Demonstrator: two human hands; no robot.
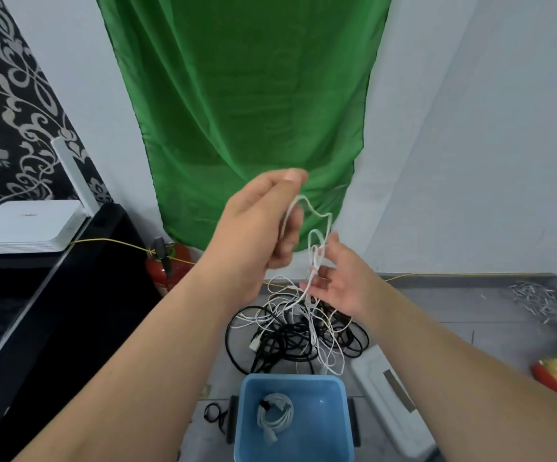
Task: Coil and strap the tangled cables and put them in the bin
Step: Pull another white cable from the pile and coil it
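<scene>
A thin white cable [317,228] is lifted in loops above the floor. My left hand [263,221] pinches its top loop between thumb and fingers. Lower and to the right, my right hand [340,278] pinches the same cable where its strands bunch together. The rest of it trails down into a tangled pile of black and white cables [297,331] on the grey floor. In front of the pile stands a blue bin [323,425] with one coiled, strapped white cable [275,416] inside.
A white box lid [390,398] lies right of the bin, a small black strap [215,415] to its left. A red fire extinguisher [167,265] stands by the green cloth [247,105]. A black cabinet [57,311] with a white router [27,228] is at left.
</scene>
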